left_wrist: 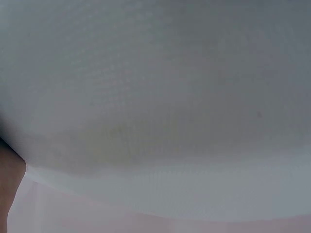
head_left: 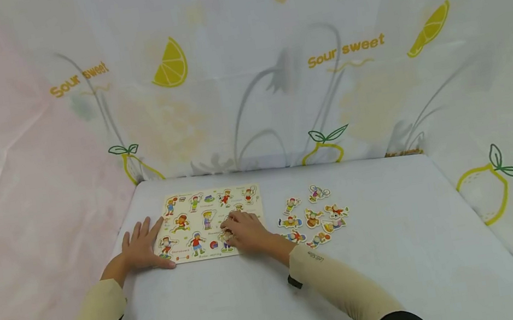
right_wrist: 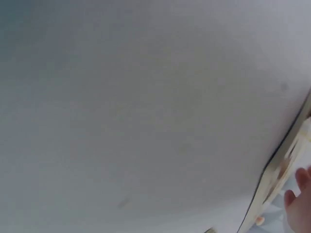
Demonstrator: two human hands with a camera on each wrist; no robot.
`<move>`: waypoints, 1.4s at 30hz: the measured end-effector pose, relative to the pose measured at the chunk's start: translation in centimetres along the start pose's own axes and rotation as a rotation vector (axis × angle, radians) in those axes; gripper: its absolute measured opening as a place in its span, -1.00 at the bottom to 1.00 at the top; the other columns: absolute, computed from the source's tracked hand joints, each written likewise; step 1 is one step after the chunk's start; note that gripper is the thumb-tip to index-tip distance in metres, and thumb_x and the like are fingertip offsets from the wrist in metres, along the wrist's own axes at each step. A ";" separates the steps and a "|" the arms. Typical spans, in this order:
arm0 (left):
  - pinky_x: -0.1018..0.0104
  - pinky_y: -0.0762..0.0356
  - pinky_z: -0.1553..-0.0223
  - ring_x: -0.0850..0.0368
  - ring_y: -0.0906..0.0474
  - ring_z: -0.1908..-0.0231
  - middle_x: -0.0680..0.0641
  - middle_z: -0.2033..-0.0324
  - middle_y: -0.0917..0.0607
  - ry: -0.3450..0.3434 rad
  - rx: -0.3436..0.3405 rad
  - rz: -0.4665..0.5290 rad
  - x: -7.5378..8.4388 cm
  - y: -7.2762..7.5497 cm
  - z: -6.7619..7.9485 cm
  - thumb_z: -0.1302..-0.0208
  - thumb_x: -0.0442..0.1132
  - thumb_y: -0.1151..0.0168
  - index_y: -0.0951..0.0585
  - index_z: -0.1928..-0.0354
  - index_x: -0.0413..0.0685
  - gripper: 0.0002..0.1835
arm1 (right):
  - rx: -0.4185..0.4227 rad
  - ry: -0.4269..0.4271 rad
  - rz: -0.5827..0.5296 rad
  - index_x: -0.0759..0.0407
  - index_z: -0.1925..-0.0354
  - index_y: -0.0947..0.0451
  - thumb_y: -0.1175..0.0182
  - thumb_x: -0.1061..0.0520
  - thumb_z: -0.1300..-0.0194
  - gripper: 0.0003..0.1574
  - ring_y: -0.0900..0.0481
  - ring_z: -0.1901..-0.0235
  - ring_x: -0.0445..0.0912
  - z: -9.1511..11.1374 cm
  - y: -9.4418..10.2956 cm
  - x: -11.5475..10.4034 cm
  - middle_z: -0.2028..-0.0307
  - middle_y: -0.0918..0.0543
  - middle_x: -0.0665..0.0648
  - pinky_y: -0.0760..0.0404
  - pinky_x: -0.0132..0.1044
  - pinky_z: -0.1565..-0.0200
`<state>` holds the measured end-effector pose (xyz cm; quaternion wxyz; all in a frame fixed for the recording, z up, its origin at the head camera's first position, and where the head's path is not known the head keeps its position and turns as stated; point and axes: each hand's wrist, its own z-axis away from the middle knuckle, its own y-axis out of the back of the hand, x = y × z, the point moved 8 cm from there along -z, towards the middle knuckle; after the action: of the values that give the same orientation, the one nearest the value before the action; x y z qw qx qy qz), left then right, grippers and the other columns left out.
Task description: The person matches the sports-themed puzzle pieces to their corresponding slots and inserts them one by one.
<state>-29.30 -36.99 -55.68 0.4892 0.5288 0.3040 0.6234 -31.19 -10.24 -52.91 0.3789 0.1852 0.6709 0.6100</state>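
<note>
A cream puzzle board (head_left: pixel 257 211) printed with children doing sports lies on the white table. My left hand (head_left: pixel 141 247) rests at its left edge, fingers spread, thumb along the lower left corner. My right hand (head_left: pixel 247 232) reaches over the board's right half, fingertips down on it beside a skating figure piece (head_left: pixel 226 240). Whether they pinch a piece is hidden. In the right wrist view, blurred fingers (right_wrist: pixel 302 179) show above the board's edge (right_wrist: pixel 265 187). Only a bit of skin and white cloth appear in the left wrist view.
Several loose figure pieces (head_left: pixel 314 218) lie in a cluster right of the board, near my right forearm. White cloth covers the table (head_left: pixel 399 249). Curtains (head_left: pixel 247 100) with lemon prints enclose the back and sides.
</note>
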 end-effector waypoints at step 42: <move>-0.53 0.59 -0.29 -0.58 0.41 -0.44 -0.51 -0.48 0.25 -0.008 -0.001 0.014 0.0 -0.1 -0.2 0.39 0.50 -0.48 0.14 -0.56 -0.09 0.56 | 0.020 -0.170 0.234 -0.21 -0.59 0.21 0.21 -0.52 -0.39 0.00 0.10 -0.55 0.15 6.6 4.9 14.2 -0.58 0.37 0.23 0.20 0.23 -0.49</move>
<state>-29.44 -36.97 -55.81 0.4865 0.5332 0.2981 0.6246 -36.56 5.24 -52.01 0.3586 0.3171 0.6164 0.6253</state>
